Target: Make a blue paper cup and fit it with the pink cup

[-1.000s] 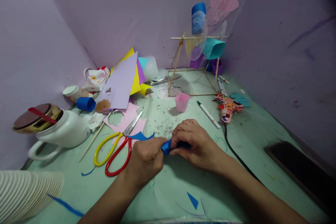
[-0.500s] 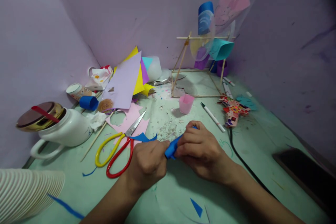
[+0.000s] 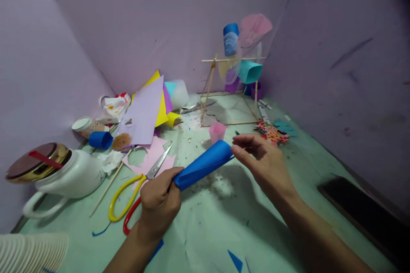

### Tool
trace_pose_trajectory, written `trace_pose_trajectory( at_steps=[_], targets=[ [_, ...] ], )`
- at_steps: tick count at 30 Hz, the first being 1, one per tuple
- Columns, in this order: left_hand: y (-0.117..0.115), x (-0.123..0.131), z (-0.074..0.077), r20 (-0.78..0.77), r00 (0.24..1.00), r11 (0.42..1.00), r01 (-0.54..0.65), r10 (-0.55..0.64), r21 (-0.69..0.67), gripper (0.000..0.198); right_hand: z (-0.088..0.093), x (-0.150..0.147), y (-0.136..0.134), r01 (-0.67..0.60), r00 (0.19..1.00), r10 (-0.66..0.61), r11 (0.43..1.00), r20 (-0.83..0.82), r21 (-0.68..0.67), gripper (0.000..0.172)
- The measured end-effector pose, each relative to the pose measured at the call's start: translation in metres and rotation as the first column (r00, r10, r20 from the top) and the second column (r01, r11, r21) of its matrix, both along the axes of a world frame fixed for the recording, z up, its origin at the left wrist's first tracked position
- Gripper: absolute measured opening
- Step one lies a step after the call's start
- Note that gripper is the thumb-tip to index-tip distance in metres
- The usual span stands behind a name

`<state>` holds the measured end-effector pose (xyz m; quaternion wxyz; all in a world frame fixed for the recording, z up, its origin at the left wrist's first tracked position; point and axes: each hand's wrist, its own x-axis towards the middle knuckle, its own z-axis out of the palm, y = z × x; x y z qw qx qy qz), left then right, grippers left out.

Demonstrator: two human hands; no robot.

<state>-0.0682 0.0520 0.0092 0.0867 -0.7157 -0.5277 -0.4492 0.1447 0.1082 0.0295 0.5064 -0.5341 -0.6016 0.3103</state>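
My left hand (image 3: pixel 162 198) is closed round the near end of a rolled sheet of blue paper (image 3: pixel 205 164), which slants up to the right. At the far end of the roll, my right hand (image 3: pixel 261 160) is open, its fingers curved and its thumb and fingertips close to the paper's edge; whether they touch it I cannot tell. Under and beside my left wrist lie scissors (image 3: pixel 134 198) with one yellow and one red handle. A small pink paper cup (image 3: pixel 217 132) stands just beyond the blue roll.
A stick frame (image 3: pixel 208 89) carries a wheel with coloured paper cups at the back. Paper sheets (image 3: pixel 144 111), a white mug (image 3: pixel 70 175) and a stack of ridged white cups (image 3: pixel 35 251) are on the left. A dark phone-like slab (image 3: pixel 361 213) lies right; a blue scrap (image 3: pixel 235 260) lies in front.
The blue paper, earlier a narrow roll between both hands, is now wider and more visible. My right hand has loosened and moved right; my left has shifted left. The view has tilted upward.
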Motion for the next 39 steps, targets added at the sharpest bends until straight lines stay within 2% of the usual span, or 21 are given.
trace_pose_trajectory(
  at_steps=[2,3,7,12,17,19,21,23,24,25,26,29,31,33,36,39],
  targets=[
    [0.0,0.0,0.003,0.001,1.0,1.0,0.005,-0.005,-0.01,0.025,0.002,0.002,0.003,-0.143,0.988,0.133,0.979,-0.075,-0.148,0.031],
    [-0.001,0.0,0.003,0.008,1.0,1.0,0.012,-0.012,-0.014,0.025,0.003,0.003,0.004,-0.211,0.976,0.195,0.961,-0.1,-0.18,0.03],
    [-0.001,-0.001,0.004,0.077,0.997,0.996,0.03,-0.024,-0.084,0.024,0.007,0.0,0.002,-0.388,0.921,0.375,0.903,-0.104,-0.184,0.021],
    [0.0,0.0,0.002,0.277,0.959,0.973,0.017,0.049,-0.231,0.025,0.003,-0.004,0.0,-0.479,0.859,0.418,0.859,-0.295,-0.181,0.017],
    [0.001,0.003,0.002,0.495,0.863,0.927,0.103,0.097,-0.361,0.026,-0.002,-0.005,0.002,-0.576,0.785,0.446,0.78,-0.429,-0.243,0.025],
    [0.001,0.003,0.005,0.608,0.782,0.894,0.167,0.137,-0.416,0.023,-0.002,-0.007,0.001,-0.569,0.787,0.427,0.782,-0.445,-0.256,0.026],
    [0.002,0.002,0.01,0.757,0.626,0.842,0.295,0.186,-0.451,0.02,-0.002,-0.009,0.001,-0.517,0.807,0.366,0.818,-0.464,-0.252,0.026],
    [0.002,0.001,0.017,0.874,0.435,0.776,0.467,0.216,-0.425,0.028,-0.001,-0.012,-0.001,-0.465,0.822,0.313,0.85,-0.475,-0.245,0.025],
    [0.002,0.001,0.02,0.902,0.374,0.75,0.529,0.214,-0.397,0.034,-0.002,-0.013,-0.002,-0.452,0.829,0.303,0.857,-0.471,-0.245,0.024],
    [0.002,0.002,0.023,0.91,0.356,0.731,0.561,0.21,-0.388,0.04,-0.002,-0.014,-0.003,-0.449,0.836,0.307,0.859,-0.454,-0.247,0.022],
    [0.002,0.003,0.024,0.898,0.386,0.718,0.562,0.211,-0.41,0.044,-0.003,-0.016,-0.004,-0.455,0.844,0.325,0.855,-0.427,-0.248,0.02],
    [0.003,0.005,0.024,0.765,0.602,0.668,0.474,0.229,-0.574,0.046,-0.005,-0.018,-0.007,-0.481,0.858,0.394,0.842,-0.331,-0.244,0.013],
    [0.005,0.005,0.02,0.691,0.691,0.634,0.441,0.211,-0.635,0.043,-0.006,-0.019,-0.008,-0.476,0.864,0.405,0.851,-0.299,-0.223,0.013],
    [0.008,0.004,0.016,0.685,0.697,0.648,0.425,0.212,-0.632,0.043,-0.004,-0.018,-0.008,-0.47,0.855,0.394,0.863,-0.336,-0.186,0.017],
    [0.009,0.003,0.012,0.729,0.631,0.694,0.4,0.265,-0.598,0.044,0.001,-0.016,-0.007,-0.458,0.825,0.364,0.879,-0.432,-0.135,0.022],
    [0.008,0.005,0.012,0.756,0.593,0.715,0.398,0.277,-0.575,0.045,0.004,-0.014,-0.006,-0.37,0.864,0.292,0.921,-0.41,-0.124,0.021]
  ],
)
